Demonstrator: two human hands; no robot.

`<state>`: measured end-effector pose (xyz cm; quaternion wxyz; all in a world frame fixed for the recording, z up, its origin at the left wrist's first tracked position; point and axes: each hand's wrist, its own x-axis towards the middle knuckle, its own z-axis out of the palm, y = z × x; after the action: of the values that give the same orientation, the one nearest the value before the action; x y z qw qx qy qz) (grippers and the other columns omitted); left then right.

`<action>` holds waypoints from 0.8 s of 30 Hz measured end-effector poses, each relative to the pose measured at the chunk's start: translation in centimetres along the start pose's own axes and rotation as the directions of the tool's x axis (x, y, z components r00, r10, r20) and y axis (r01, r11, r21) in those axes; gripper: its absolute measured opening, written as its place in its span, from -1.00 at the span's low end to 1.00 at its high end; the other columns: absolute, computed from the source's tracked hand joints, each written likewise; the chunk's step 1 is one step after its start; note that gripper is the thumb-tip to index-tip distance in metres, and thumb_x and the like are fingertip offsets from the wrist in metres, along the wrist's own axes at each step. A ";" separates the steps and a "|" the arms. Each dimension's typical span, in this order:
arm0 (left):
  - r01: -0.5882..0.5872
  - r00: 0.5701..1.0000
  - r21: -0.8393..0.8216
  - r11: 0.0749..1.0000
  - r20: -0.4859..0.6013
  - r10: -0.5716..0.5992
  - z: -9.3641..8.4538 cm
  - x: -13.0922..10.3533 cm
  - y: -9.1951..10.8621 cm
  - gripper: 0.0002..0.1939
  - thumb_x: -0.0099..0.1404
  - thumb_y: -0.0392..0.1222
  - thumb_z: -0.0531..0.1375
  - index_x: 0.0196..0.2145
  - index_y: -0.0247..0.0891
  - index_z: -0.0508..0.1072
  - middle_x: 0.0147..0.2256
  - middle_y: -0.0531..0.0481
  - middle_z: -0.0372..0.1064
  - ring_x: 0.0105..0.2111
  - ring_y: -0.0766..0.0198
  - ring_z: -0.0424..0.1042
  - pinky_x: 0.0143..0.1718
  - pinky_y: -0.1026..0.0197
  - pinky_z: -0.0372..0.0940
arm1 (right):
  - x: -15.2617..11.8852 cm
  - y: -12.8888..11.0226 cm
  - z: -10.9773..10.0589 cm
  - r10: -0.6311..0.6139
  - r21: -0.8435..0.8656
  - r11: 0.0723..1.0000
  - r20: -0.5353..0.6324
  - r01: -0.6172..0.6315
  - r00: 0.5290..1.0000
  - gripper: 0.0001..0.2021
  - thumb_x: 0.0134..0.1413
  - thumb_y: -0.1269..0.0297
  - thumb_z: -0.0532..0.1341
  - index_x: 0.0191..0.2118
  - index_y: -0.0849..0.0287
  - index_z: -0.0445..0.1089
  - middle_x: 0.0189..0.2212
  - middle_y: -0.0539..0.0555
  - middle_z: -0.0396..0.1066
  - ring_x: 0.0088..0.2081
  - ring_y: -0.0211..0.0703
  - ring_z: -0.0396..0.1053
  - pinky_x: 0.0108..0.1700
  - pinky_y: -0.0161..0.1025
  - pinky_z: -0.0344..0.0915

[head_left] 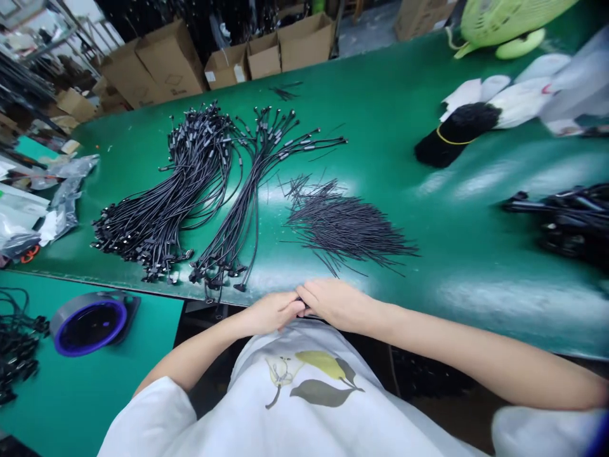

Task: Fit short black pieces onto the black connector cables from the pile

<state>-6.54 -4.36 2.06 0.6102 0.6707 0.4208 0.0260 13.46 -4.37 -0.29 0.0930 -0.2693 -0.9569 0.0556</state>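
Note:
At the table's near edge, close against the white shirt, my left hand (pixel 273 311) and my right hand (pixel 335 302) meet with their fingertips together. Both are closed. A small dark bit shows between the fingers, too little to name. Just beyond them lies a loose pile of thin black cut strands (pixel 349 225), perhaps ties or wire. Left of that, a smaller bunch of black cables (pixel 252 190) with plugs at both ends is spread out. Beside it rests a bigger heap of similar cables (pixel 176 184).
A purple-rimmed round container (pixel 88 324) stands on the lower left surface. Cardboard boxes (pixel 304 41) line the far edge. A black bundle with a yellow band (pixel 451 133), more black cables (pixel 566 219) and a green fan (pixel 509 25) are at right.

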 end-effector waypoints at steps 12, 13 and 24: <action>-0.052 0.988 0.669 0.742 -0.074 0.135 2.1 1.6 -0.1 -0.72 0.46 -0.13 -0.12 -0.24 -0.25 0.32 -0.31 -0.06 0.38 -0.34 0.19 0.38 -0.35 0.23 0.16 | -2.9 0.5 1.3 0.046 -0.113 0.992 -0.063 -0.053 0.997 -0.84 0.18 0.49 0.00 -0.39 0.19 0.23 -0.54 0.05 0.29 -0.53 -0.15 0.21 -0.45 -0.18 -0.20; -0.028 0.987 0.700 0.714 -0.092 0.129 2.4 1.8 0.0 -0.71 0.46 -0.16 -0.14 -0.23 -0.27 0.32 -0.29 -0.09 0.39 -0.31 0.16 0.39 -0.34 0.21 0.18 | -2.9 0.6 1.4 0.059 -0.118 0.991 -0.074 -0.068 0.995 -0.83 0.19 0.49 0.00 -0.40 0.19 0.23 -0.54 0.06 0.30 -0.53 -0.15 0.21 -0.45 -0.18 -0.20; -0.079 0.932 -0.164 0.983 -0.363 0.015 1.4 3.0 -3.7 -0.66 0.38 0.07 -0.01 -0.31 -0.26 0.33 -0.57 0.12 0.17 -0.60 0.36 0.17 -0.53 0.29 0.10 | -5.7 4.3 -0.4 0.444 0.081 0.893 -0.320 -0.443 0.837 -0.74 0.32 0.19 0.07 -0.03 0.21 0.37 -0.11 0.16 0.42 -0.11 -0.10 0.36 -0.10 -0.20 0.24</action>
<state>-5.81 -4.10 -2.80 0.5788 0.6080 0.5053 0.2002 20.48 -3.64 -1.37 0.2371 -0.4885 -0.8392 0.0314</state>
